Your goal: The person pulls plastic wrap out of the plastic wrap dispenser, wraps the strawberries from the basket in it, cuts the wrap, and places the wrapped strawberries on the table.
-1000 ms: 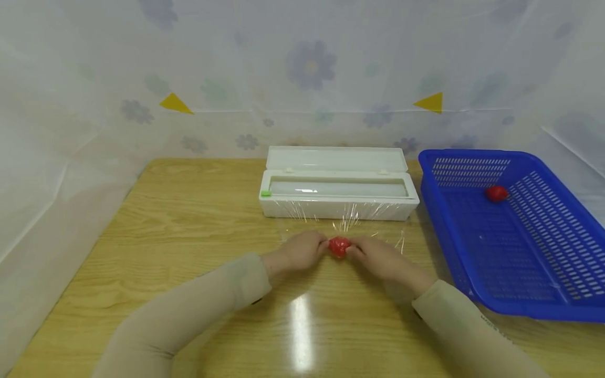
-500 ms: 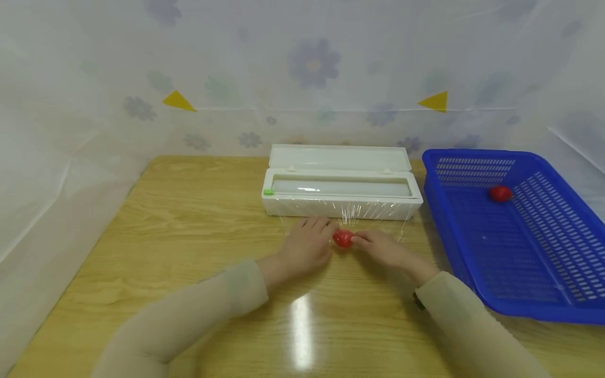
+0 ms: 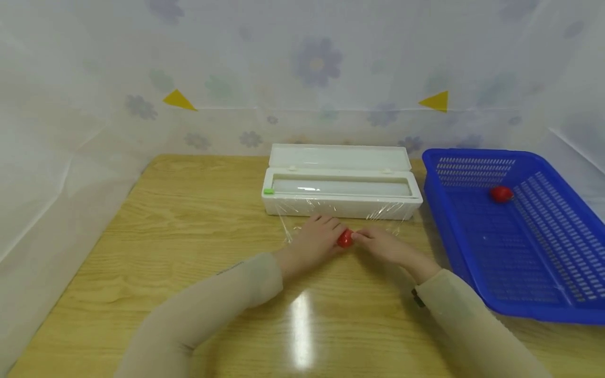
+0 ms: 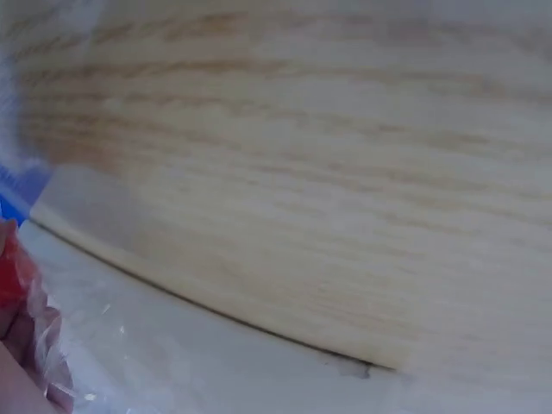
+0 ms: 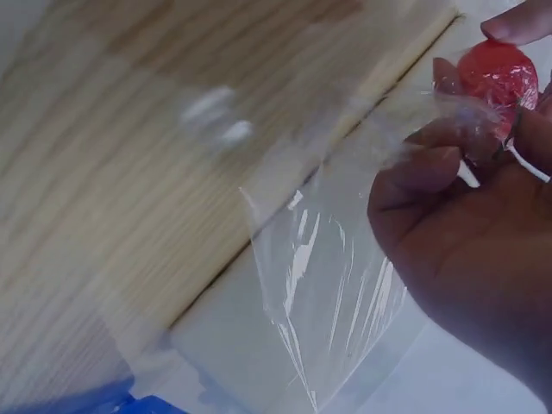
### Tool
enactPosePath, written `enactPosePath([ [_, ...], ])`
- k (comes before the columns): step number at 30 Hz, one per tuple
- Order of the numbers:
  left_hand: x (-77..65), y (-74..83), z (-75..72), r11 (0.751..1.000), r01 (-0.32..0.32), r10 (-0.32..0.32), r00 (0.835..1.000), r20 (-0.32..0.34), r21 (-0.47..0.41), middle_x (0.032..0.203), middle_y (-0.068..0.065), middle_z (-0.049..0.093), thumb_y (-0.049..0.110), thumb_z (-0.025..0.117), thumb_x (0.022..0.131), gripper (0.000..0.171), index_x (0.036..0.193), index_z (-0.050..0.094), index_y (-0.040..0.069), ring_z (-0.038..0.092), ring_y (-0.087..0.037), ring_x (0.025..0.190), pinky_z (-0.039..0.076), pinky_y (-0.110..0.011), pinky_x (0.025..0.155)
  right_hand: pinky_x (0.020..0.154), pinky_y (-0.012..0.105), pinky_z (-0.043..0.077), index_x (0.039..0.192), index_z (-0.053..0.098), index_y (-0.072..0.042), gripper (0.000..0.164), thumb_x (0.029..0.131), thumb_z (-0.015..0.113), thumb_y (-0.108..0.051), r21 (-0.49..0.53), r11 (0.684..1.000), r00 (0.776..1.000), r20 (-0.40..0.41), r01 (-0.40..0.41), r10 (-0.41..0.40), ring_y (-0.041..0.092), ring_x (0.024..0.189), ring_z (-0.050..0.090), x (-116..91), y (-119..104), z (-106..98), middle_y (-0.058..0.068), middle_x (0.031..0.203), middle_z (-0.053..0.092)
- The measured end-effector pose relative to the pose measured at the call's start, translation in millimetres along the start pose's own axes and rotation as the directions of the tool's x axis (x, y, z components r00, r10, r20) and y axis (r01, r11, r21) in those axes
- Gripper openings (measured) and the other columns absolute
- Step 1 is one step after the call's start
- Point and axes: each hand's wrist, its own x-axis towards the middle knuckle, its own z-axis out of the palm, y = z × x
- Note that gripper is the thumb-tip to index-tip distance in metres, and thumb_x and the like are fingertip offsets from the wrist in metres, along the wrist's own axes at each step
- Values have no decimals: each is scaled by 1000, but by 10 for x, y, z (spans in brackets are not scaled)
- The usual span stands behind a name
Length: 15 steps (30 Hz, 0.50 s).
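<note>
A small round red fruit-like thing [image 3: 345,239], covered in cling film, lies in front of the white cling film dispenser [image 3: 340,207]. My left hand [image 3: 315,241] holds it from the left, palm down, with fingertips on it in the right wrist view. From the other side my right hand [image 3: 385,245] pinches the gathered film at the red thing [image 5: 498,78]. A sheet of cling film [image 5: 332,267] still runs from the dispenser to my hands, creased and shiny. In the left wrist view, only part of the left hand [image 4: 30,362] shows at the lower left edge.
The dispenser's lid [image 3: 340,157] stands open at the back, with a green slider [image 3: 268,191] at its left end. A blue basket [image 3: 454,236] on the right holds another red thing [image 3: 501,194]. A patterned white sheet [image 3: 302,79] hangs behind the wooden table [image 3: 198,210].
My left hand has moved right and forward over the red thing, covering more of it. The red thing has shifted slightly right and away. The film has drawn in toward my hands.
</note>
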Motion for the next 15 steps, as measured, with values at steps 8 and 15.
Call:
enactPosePath([
  [8,80,-15,-47,1000,0,-2,994,105,20,121,-1,58,44,55,91,41,121,56,16,50,-19,117,36,-33,102,70,41,50,107,60,1,35,87,63,-28,-453,892,922,-339,12,-184,28,80,60,-163,-180,78,14,88,63],
  [15,113,-40,-76,999,31,-33,995,91,21,113,-2,55,45,53,91,38,115,61,15,49,-20,112,36,-36,101,82,41,49,113,56,1,40,78,69,-15,-773,610,795,-256,173,-550,28,94,57,-198,-148,324,11,100,59],
])
